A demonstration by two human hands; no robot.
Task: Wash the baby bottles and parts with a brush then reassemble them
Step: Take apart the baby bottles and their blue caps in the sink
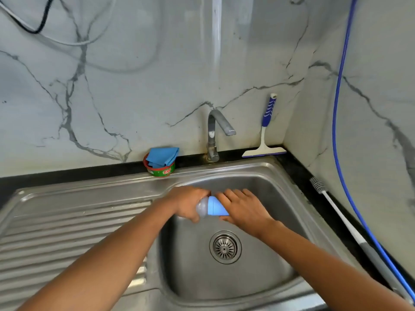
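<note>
Steel sink, marble wall, seemingly capped bottle

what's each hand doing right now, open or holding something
left hand: grips the clear end of the baby bottle over the sink.
right hand: grips the same bottle's blue end.

The baby bottle is lying sideways between the left hand and the right hand above the sink, behind the drain. Behind the sink, the faucet is standing between a tub carrying a cloth and a squeegee; a bottle brush is lying on the tabletop at right.
</note>
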